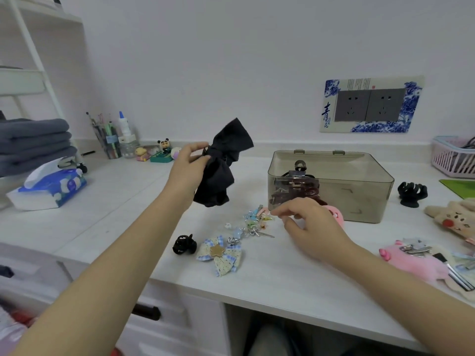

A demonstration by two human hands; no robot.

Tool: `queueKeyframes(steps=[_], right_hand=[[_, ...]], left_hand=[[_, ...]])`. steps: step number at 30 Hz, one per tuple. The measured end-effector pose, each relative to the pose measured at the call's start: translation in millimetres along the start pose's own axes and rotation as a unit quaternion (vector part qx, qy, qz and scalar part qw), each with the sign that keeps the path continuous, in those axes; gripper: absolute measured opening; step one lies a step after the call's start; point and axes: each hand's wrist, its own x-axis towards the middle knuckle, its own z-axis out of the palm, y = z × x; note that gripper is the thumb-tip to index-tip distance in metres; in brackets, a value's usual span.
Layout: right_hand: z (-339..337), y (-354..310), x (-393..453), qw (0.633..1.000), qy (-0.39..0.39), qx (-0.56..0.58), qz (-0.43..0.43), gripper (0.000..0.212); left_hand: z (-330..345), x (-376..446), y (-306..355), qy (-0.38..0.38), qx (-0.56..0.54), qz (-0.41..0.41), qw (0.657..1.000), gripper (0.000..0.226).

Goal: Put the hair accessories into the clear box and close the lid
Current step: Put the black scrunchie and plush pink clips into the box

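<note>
My left hand point(189, 169) holds a large black fabric bow point(222, 163) up above the desk, left of the clear box point(359, 199). The box looks lidless at the top and has dark claw clips point(298, 186) inside. My right hand point(308, 224) hovers low in front of the box, fingers apart, its fingertips at a pile of small pastel clips point(257, 222). A pink round accessory point(334, 214) lies partly hidden behind that hand. On the desk in front lie a small black claw clip point(183, 244) and a blue checked lace bow point(221, 254).
A black claw clip point(412, 194) stands right of the box. Plush toys point(421, 263) with clips lie at the right edge, a pink basket point(452, 158) at the back right. A tissue pack point(51, 188), pen cup point(108, 140) and figurines point(162, 150) sit at the left.
</note>
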Motion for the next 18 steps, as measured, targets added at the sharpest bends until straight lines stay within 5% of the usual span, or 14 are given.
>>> queueKeyframes(steps=[4, 8, 14, 18], right_hand=[[-1, -9, -1, 0.999, -0.033, -0.004, -0.023, 0.027], [9, -24, -5, 0.981, -0.148, -0.01, -0.124, 0.033], [41, -47, -8, 0.943, -0.26, -0.073, -0.195, 0.043], [61, -60, 4, 0.926, -0.279, -0.117, -0.227, 0.044]], left_hand=[[-3, 3, 7, -0.06, -0.098, -0.053, 0.992, 0.026], [1, -4, 9, -0.116, -0.146, -0.099, 0.978, 0.008], [3, -3, -6, -0.072, -0.055, -0.041, 0.995, 0.034], [-1, -2, -8, -0.028, -0.077, -0.045, 0.996, 0.03]])
